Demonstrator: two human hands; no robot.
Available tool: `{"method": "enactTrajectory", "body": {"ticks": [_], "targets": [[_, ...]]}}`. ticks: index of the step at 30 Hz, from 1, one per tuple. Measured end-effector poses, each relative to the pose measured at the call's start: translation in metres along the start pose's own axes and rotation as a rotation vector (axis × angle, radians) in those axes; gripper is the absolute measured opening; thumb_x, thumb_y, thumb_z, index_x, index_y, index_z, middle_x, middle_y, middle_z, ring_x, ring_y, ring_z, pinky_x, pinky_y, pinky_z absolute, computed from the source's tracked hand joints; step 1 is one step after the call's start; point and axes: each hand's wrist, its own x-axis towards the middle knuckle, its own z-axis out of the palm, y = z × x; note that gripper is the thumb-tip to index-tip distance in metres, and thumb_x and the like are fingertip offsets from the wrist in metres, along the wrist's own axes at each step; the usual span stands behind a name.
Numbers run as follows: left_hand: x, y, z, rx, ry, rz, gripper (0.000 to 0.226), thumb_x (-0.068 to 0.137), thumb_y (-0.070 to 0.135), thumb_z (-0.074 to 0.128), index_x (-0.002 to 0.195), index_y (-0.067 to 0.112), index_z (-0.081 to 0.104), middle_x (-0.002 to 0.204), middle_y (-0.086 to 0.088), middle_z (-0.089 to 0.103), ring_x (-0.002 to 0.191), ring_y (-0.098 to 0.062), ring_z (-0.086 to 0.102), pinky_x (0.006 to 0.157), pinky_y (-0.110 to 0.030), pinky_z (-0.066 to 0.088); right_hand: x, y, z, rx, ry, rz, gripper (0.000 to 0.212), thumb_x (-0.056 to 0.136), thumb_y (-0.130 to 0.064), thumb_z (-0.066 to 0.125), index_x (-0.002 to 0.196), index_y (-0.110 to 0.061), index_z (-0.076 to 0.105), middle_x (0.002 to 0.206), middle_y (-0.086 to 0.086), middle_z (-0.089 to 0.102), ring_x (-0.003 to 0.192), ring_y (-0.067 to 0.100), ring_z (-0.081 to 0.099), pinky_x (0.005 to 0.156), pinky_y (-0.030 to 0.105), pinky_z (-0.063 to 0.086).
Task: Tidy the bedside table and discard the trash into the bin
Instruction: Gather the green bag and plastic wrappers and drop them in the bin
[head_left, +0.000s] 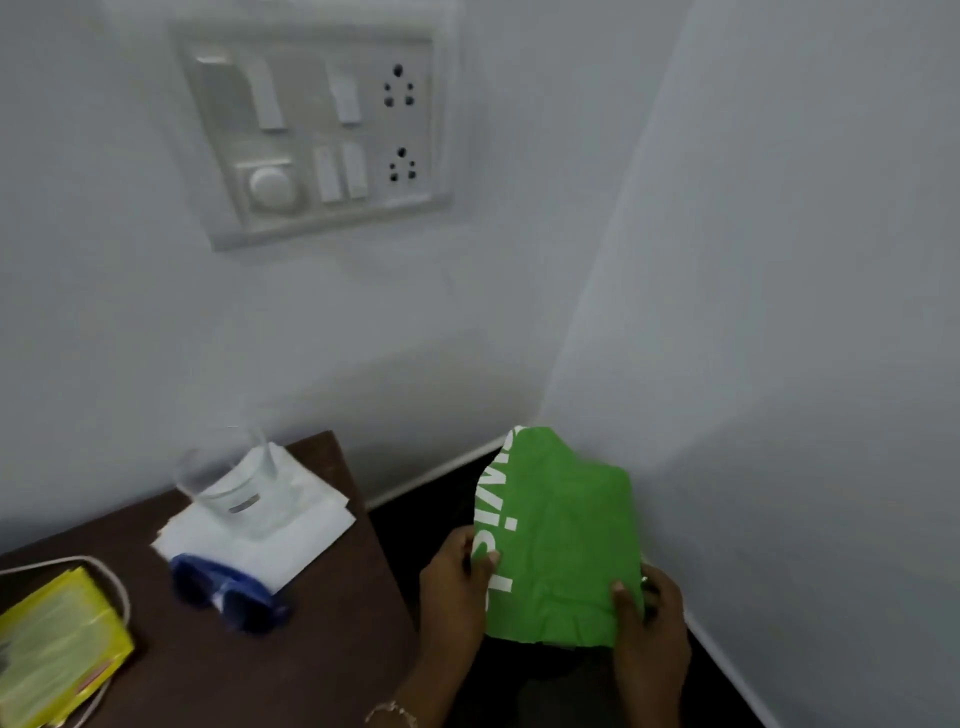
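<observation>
Both hands hold a crumpled green paper bag (563, 540) with white lettering, off the right edge of the bedside table (322, 644) and above the dark floor in the corner of the room. The left hand (457, 587) grips the bag's left edge, thumb on the printed face by the lettering and fingers curled behind. The right hand (649, 618) is closed on the lower right corner, thumb pressed on the front, the rest of the fingers behind the paper. The bag stands upright between the two hands, its top rising well above them toward the wall. A thin bracelet (392, 713) shows at the left wrist.

On the dark brown table, well apart from the bag, a clear drinking glass (228, 483) rests on a stack of white paper napkins (291, 540). Just in front of the napkins, touching their near edge, lie blue-framed sunglasses (228, 592). At the table's left edge sits a yellow packet (57, 644), blurred, perhaps a snack wrapper, with a white cable (111, 577) looping around it. A white switchboard (311, 130) with sockets is mounted on the wall above.
</observation>
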Motion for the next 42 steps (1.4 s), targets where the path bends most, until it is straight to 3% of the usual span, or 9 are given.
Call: {"method": "enactTrajectory", "body": {"ticks": [3,6,11,18,22,26,30,36,42], "targets": [[0.028,-0.025,0.017,0.108,-0.011,-0.075,0.026,0.085,-0.001,0.057,0.105,0.014,0.062,0.089,0.005,0.068,0.080,-0.008,0.065,0.063,-0.013,0.049,0.025,0.033,0.023,-0.098,-0.048,-0.003,0.036,0.084,-0.007,0.064,0.119,-0.004,0.055,0.109,0.022,0.063,0.096,0.033,0.060,0.081,0.034,0.044],[0.050,-0.050,0.021,0.297,-0.048,-0.196,0.053,0.083,-0.010,0.050,0.133,0.006,0.044,0.117,-0.014,0.062,0.103,-0.026,0.061,0.086,-0.032,0.051,0.038,0.056,0.045,-0.276,-0.135,-0.003,0.041,0.086,-0.005,0.061,0.125,0.004,0.050,0.121,0.029,0.054,0.109,0.038,0.054,0.090,0.038,0.041],[0.050,-0.074,0.029,0.813,-0.287,-0.159,0.062,0.094,-0.002,0.025,0.148,0.009,-0.004,0.159,-0.012,-0.001,0.146,-0.028,0.003,0.117,-0.038,0.010,0.029,0.090,0.067,-0.755,-0.286,-0.389,0.049,0.083,-0.032,0.040,0.127,-0.013,0.052,0.131,0.015,0.056,0.121,0.034,0.052,0.097,0.043,0.044],[0.039,-0.105,0.051,1.501,-0.816,-0.040,0.068,0.098,0.030,0.032,0.147,0.012,-0.012,0.157,-0.006,-0.015,0.145,-0.020,-0.013,0.115,-0.051,-0.010,0.029,0.132,0.087,-1.195,-0.624,-0.484,0.067,0.097,-0.041,0.002,0.104,-0.034,0.069,0.122,0.002,0.066,0.120,0.028,0.055,0.114,0.040,-0.007],[0.044,-0.108,0.051,1.636,-0.894,-0.015,0.070,0.098,0.043,0.028,0.148,0.012,-0.009,0.158,-0.005,-0.011,0.145,-0.018,-0.013,0.114,-0.051,-0.013,0.044,0.143,0.094,-1.359,-0.755,-0.438,0.055,0.083,-0.044,0.021,0.091,-0.035,0.075,0.105,0.005,0.074,0.107,0.031,0.065,0.114,0.040,-0.017],[0.049,-0.106,0.048,1.590,-0.817,0.020,0.068,0.098,0.043,0.027,0.147,0.009,-0.007,0.158,-0.007,-0.009,0.145,-0.019,-0.013,0.116,-0.048,-0.012,0.054,0.125,0.097,-1.419,-0.789,-0.477,0.091,0.069,-0.046,-0.013,0.130,-0.028,0.053,0.145,0.008,0.045,0.143,0.032,0.020,0.114,0.045,-0.006],[0.043,-0.088,0.052,1.454,-0.675,0.186,0.059,0.099,0.029,0.027,0.148,0.005,0.003,0.159,-0.011,0.000,0.146,-0.022,-0.007,0.115,-0.045,-0.010,0.040,0.112,0.092,-1.421,-0.740,-0.416,0.042,0.079,-0.040,0.036,0.097,-0.030,0.073,0.104,0.000,0.073,0.113,0.031,0.061,0.096,0.054,0.045],[0.000,-0.039,0.008,1.233,-0.341,0.348,0.049,0.072,0.039,0.047,0.111,0.019,0.068,0.114,0.005,0.070,0.118,-0.012,0.058,0.115,-0.039,0.011,-0.003,0.062,0.065,-1.138,-0.639,-0.550,0.041,0.077,-0.029,0.040,0.102,-0.016,0.070,0.110,0.010,0.070,0.110,0.043,0.060,0.082,0.065,0.046],[-0.075,0.018,-0.104,1.076,0.164,0.466,0.044,0.079,0.039,0.044,0.119,0.028,0.060,0.123,0.014,0.063,0.125,-0.010,0.051,0.110,-0.036,0.029,-0.075,-0.020,0.054,-0.373,-0.439,-0.209,0.096,0.075,-0.072,0.018,0.116,0.003,0.061,0.124,0.030,0.057,0.119,0.047,0.050,0.104,0.050,0.033]]}}
